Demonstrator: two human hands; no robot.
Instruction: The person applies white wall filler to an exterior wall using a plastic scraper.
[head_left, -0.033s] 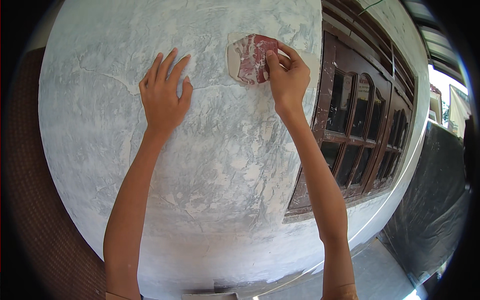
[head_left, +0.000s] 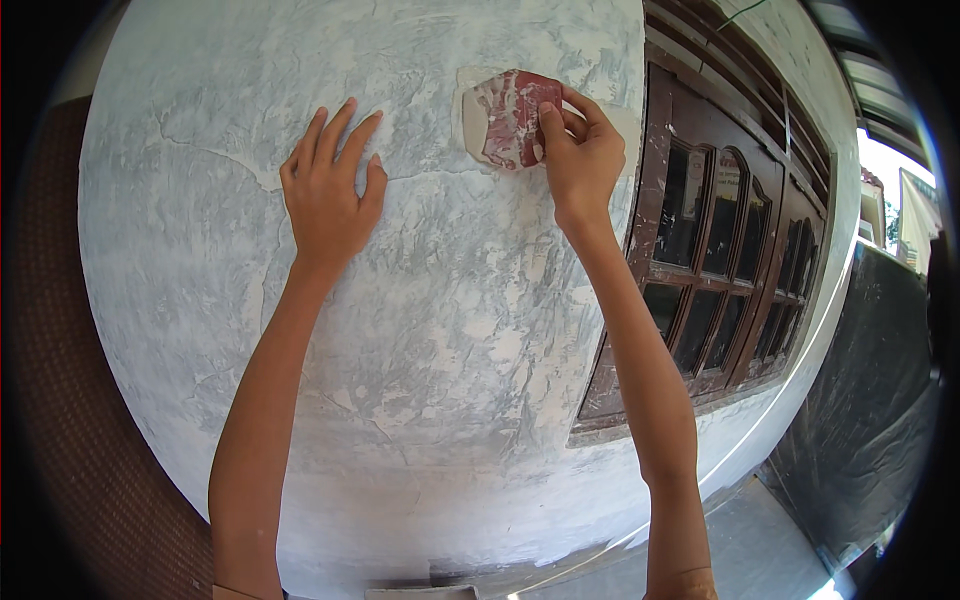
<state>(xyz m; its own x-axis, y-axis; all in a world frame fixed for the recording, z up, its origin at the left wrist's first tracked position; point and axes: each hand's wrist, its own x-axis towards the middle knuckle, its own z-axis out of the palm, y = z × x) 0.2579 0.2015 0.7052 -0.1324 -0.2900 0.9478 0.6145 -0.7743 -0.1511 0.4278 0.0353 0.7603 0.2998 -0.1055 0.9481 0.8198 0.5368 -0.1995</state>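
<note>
My right hand [head_left: 588, 165] pinches a flat dark red putty spreader [head_left: 540, 92] between thumb and fingers. Pale filler smears much of the spreader's face, thickest toward its left edge. It lies against the wall [head_left: 430, 300] over a patch of smooth cream filler [head_left: 473, 118] at the upper middle. To the left, my left hand [head_left: 328, 195] rests on the wall with fingers spread and nothing in it. A thin crack [head_left: 435, 174] runs across the wall between the two hands. The wall is mottled grey and white.
Dark brown wooden shutters [head_left: 735, 210] with glass panes stand right of my right forearm. A brown woven panel [head_left: 60, 350] borders the wall at left. Black sheeting [head_left: 850, 390] hangs at far right, above a grey floor [head_left: 760, 545].
My right hand and the spreader have shifted slightly to the right, and a little more cream filler shows left of the spreader. My left hand stays in place on the wall.
</note>
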